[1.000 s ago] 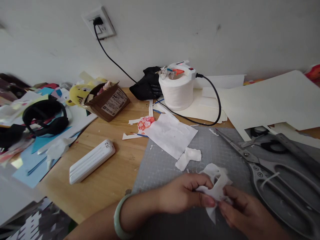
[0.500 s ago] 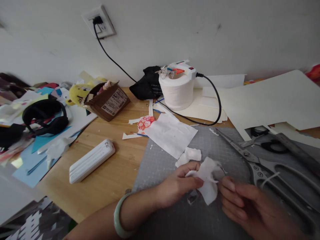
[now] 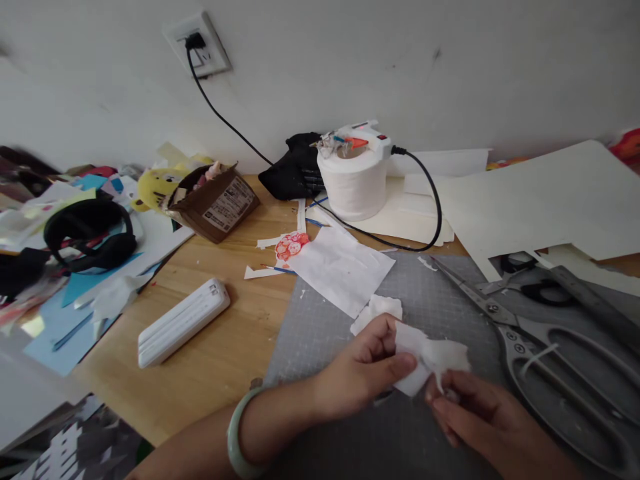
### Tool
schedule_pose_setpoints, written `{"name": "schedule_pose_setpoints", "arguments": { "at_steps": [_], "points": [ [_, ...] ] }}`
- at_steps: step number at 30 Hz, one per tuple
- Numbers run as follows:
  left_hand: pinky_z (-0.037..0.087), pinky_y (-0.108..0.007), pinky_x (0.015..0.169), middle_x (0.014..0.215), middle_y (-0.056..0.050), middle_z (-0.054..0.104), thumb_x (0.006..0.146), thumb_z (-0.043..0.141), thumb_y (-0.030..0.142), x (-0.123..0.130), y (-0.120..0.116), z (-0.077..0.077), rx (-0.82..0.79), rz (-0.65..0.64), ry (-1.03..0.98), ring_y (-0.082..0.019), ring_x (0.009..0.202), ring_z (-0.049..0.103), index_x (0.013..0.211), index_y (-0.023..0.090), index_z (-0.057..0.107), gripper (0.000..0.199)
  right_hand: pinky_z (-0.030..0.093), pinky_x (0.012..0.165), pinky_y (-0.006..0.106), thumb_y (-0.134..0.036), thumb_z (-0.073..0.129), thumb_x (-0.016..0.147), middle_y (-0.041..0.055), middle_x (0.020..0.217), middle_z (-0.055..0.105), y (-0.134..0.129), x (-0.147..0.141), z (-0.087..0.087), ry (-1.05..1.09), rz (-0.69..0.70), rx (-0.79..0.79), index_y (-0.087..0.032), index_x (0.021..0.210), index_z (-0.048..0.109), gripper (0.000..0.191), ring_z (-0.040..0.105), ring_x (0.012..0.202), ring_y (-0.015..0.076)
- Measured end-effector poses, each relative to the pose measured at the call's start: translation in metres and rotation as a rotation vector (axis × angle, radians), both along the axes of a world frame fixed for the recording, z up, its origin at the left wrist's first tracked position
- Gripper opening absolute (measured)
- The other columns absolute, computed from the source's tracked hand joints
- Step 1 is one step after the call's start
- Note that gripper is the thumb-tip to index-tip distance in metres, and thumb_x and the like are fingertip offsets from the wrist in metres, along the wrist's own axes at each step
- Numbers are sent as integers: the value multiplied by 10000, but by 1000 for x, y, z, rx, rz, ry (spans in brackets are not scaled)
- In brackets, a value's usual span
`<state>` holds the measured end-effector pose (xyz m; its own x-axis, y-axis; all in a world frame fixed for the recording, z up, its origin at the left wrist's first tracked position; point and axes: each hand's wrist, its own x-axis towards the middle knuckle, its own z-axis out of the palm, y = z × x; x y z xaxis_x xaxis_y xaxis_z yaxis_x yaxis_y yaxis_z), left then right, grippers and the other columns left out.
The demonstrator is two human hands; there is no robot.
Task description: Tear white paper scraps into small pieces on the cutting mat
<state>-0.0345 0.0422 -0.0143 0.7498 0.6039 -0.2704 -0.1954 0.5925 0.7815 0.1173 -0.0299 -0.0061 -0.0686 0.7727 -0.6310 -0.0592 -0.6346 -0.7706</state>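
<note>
My left hand (image 3: 367, 370) pinches a piece of soft white tissue paper (image 3: 417, 353) between thumb and fingers. On the paper's right side, my right hand (image 3: 473, 407) has its fingers closed on a thin, hanging part of the same piece. Both hands are held over the grey cutting mat (image 3: 320, 373). Just behind my left hand lies another torn white tissue piece (image 3: 385, 308). A larger white sheet (image 3: 345, 267) is spread beyond it. Under the held paper, a small dark object is mostly hidden.
Large metal scissors (image 3: 505, 327) lie close by my right hand. A white power bank (image 3: 184, 323) rests on the wooden table at left. Toward the wall stand a tissue roll (image 3: 354, 190) with a corded white tool on top and a cardboard box (image 3: 220, 203). A black cord (image 3: 435, 193) loops behind the mat.
The white tissue has turned and now spreads to the right. My right hand has shifted slightly left and down, its fingers now on the paper's right part. My left hand keeps its grip.
</note>
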Motion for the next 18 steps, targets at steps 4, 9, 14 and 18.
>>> {"name": "schedule_pose_setpoints", "arguments": {
  "at_steps": [4,9,14,18],
  "points": [
    [373,-203,644,781,0,544,731,646,305,1,-1,-2,31,-17,-49,-66,673,518,896,148,454,298,413,484,198,-370,629,651,-43,509,490,3,0,1,5,33,13,-201,520,467,268,453,485,101],
    [364,-210,705,819,-5,539,658,711,274,-1,-1,1,50,-57,-9,-81,749,502,902,139,491,356,436,496,208,-397,623,646,-39,511,501,4,1,5,-48,-16,60,-215,536,481,256,477,492,117],
    [358,-214,678,778,-2,514,658,703,341,0,-1,0,21,-22,65,-84,712,479,865,147,481,360,438,484,198,-377,615,666,-40,494,494,2,3,3,-79,-2,71,-212,492,462,284,473,476,109],
    [367,-233,718,775,7,498,672,692,337,4,-1,-1,46,76,16,-89,733,484,839,169,440,346,447,478,223,-383,596,671,-28,492,504,4,2,4,-56,-18,117,-231,511,512,236,478,474,130]
  ]
}}
